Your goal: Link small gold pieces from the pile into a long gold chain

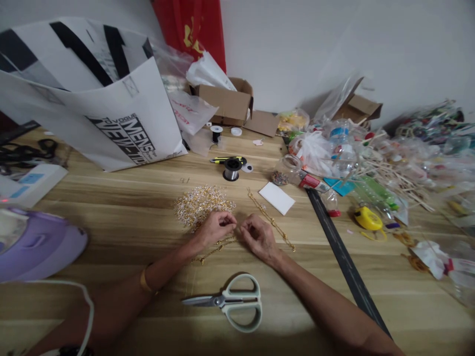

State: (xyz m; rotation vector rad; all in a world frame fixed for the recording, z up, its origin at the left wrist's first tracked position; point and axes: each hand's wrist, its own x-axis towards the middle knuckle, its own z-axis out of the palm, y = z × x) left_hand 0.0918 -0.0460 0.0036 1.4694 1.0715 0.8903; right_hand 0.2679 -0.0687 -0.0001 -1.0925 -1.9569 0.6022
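Observation:
My left hand (218, 228) is closed in a pinch at the near edge of a pile of small gold and clear beads (200, 205). Facing it, a small gap away, my right hand (260, 238) has its thumb and fingers curled together. Whatever sits in either pinch is too small to make out. A gold beaded chain (213, 251) lies just below the left fingers and runs up toward the fingertips. Another gold chain (272, 222) stretches along the table beyond the right hand. Scissors with pale green handles (241, 302) rest nearer to me, between my forearms.
A wire spool (232, 169), a yellow cutter (218, 160) and a white card (276, 198) lie farther back. At left stand a large white bag (137, 113) and a purple appliance (44, 242). Plastic bottles, sticks and a yellow tape measure (368, 218) crowd the right.

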